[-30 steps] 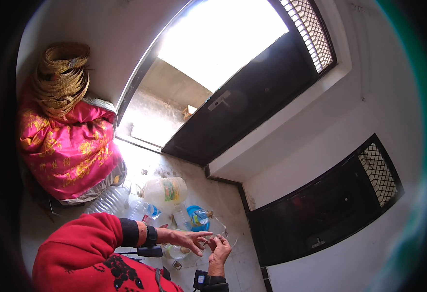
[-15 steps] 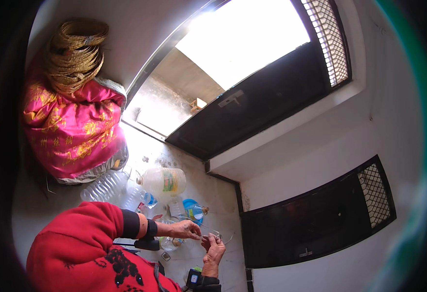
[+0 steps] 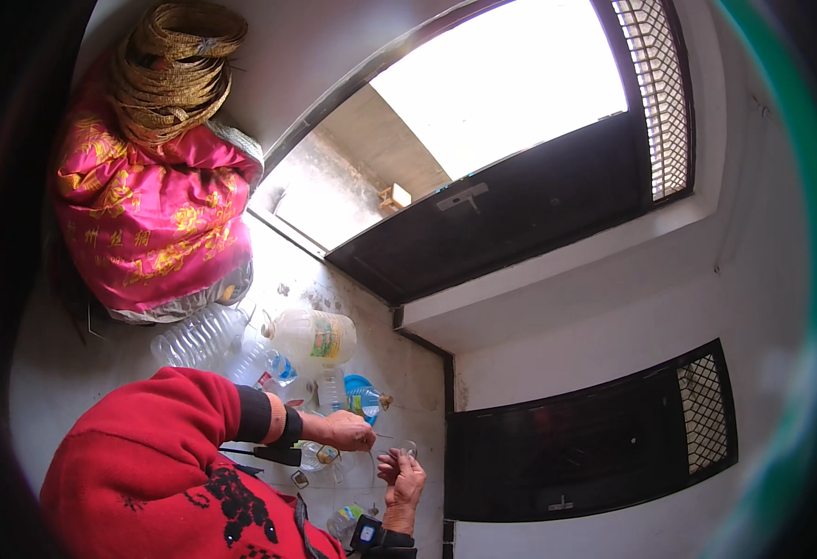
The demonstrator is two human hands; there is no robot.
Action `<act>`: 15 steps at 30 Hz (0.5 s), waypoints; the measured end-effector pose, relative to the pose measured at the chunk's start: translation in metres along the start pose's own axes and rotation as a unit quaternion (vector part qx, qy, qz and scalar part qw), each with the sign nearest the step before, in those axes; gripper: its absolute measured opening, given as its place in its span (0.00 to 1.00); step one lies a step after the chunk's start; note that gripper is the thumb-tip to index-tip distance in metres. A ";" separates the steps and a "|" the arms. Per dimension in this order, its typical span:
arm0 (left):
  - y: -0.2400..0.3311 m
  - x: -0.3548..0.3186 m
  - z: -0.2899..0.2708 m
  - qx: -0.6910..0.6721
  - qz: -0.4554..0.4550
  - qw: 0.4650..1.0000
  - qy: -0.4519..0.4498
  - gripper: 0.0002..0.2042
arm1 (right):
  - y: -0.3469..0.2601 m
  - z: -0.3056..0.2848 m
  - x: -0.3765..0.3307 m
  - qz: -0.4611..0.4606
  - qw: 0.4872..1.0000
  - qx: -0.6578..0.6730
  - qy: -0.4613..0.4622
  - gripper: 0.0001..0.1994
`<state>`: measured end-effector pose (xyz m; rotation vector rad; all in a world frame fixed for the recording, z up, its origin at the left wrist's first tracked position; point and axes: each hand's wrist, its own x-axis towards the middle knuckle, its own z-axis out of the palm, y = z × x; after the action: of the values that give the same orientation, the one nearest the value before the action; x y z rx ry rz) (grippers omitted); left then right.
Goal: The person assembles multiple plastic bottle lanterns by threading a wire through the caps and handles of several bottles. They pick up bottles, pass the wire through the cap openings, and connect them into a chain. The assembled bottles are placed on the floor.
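Hands | we are pinching our left hand (image 3: pixel 348 430) fingers together, perhaps on something tiny | right hand (image 3: pixel 401 473) is cupping loosely open beneath to catch, above plastic bottles (image 3: pixel 310 337).

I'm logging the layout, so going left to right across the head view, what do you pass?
Pink gold-patterned bundle → clear ribbed bottle → pale yellowish jug → left hand → right hand → black grilled panel.
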<state>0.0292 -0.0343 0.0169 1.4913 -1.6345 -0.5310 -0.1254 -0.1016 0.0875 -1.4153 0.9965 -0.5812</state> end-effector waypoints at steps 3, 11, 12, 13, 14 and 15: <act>0.002 0.001 -0.002 0.092 0.025 0.995 -0.032 0.10 | -0.002 0.009 -0.002 -0.023 0.999 -0.009 -0.025 0.11; -0.012 0.000 0.012 0.082 0.051 0.992 -0.076 0.09 | -0.013 0.030 -0.006 -0.130 0.987 -0.057 -0.078 0.12; -0.015 0.002 0.014 -0.010 0.053 0.994 -0.098 0.09 | -0.014 0.031 -0.005 -0.124 0.989 -0.052 -0.060 0.11; -0.017 0.004 0.015 -0.106 0.056 0.985 -0.124 0.09 | -0.014 0.031 -0.004 -0.124 0.990 -0.043 -0.053 0.11; -0.019 0.005 0.015 -0.190 0.044 0.969 -0.152 0.09 | -0.014 0.031 -0.002 -0.133 0.989 -0.029 -0.050 0.11; -0.020 0.006 0.015 -0.288 0.015 0.946 -0.146 0.09 | -0.013 0.031 0.000 -0.118 0.991 -0.041 -0.052 0.11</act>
<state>0.0292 -0.0474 -0.0051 0.9800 -1.5308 -1.1460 -0.0961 -0.0869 0.0965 -1.6346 0.7828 -0.6383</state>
